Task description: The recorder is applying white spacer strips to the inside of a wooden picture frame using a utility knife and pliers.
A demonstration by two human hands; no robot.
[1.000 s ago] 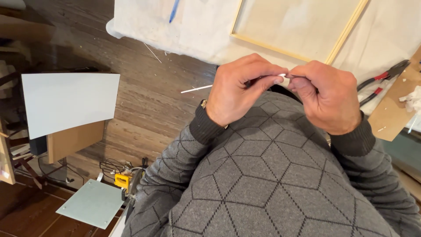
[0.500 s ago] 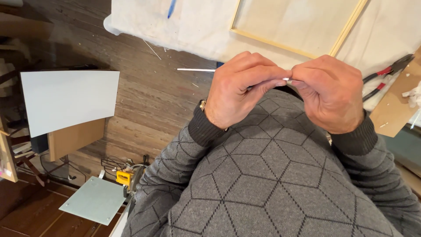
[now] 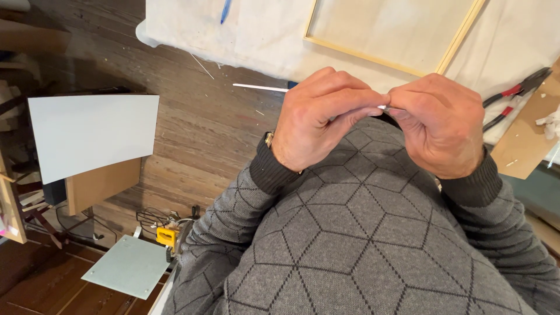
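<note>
Thin white stick (image 3: pixel 259 87): pinched between left hand (image 3: pixel 318 119) and right hand (image 3: pixel 440 131), fingertips pressed together mid-air for control, off the cloth's (image 3: pixel 262 29) near edge. Wooden frame (image 3: pixel 452 49) flat on cloth; pliers (image 3: pixel 516 96) at right edge.

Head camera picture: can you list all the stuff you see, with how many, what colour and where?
stick: 1, white, thin, pinched by both hands
frame: 1, pale wood, on the cloth, top
cloth: 1, white, top
pen: 1, blue, on the cloth
pliers: 1, red-handled, right
cardboard: 1, brown, right
panel: 1, white, left
board: 1, pale green, bottom left
tool: 1, yellow, floor
left hand: 1, centre
right hand: 1, centre
</note>
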